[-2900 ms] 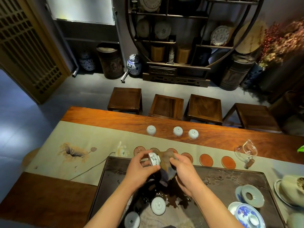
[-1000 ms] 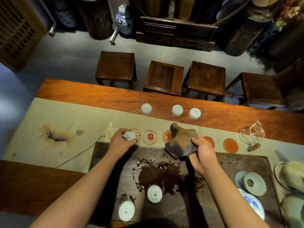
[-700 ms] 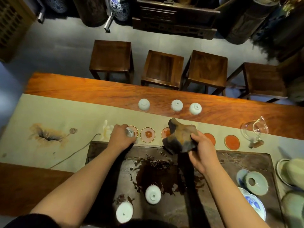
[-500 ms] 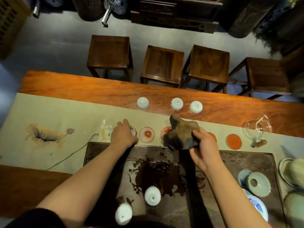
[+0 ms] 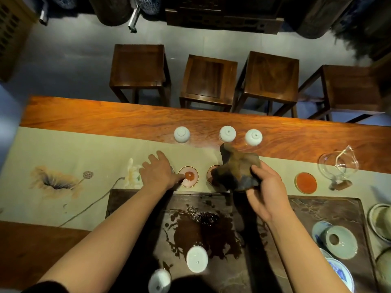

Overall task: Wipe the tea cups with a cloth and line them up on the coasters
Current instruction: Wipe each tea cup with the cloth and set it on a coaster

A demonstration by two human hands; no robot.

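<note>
My left hand (image 5: 157,173) lies palm down with fingers spread over the leftmost coaster, thumb tip touching the second coaster (image 5: 188,176). The cup under it is hidden except for a pale sliver (image 5: 172,169). My right hand (image 5: 266,193) grips a bunched brown cloth (image 5: 237,170) above the coaster row and covers part of a third coaster (image 5: 211,173). An orange coaster (image 5: 306,182) lies bare to the right. Three white cups stand upside down on the wood beyond: (image 5: 181,134), (image 5: 227,133), (image 5: 253,137). Two more cups (image 5: 196,259), (image 5: 159,280) sit inverted on the dark tea tray (image 5: 306,210).
A wet brown spill (image 5: 203,231) spreads over the tray's middle. A glass pitcher (image 5: 338,166) stands at the right on the beige runner (image 5: 74,149). Lidded porcelain pieces (image 5: 340,242) crowd the tray's right end. Several wooden stools (image 5: 139,66) line the table's far side.
My left hand carried the wiped cup from the cloth to the leftmost coaster, set it down and flattened over it. My right hand kept the cloth raised. The camera tilted downward.
</note>
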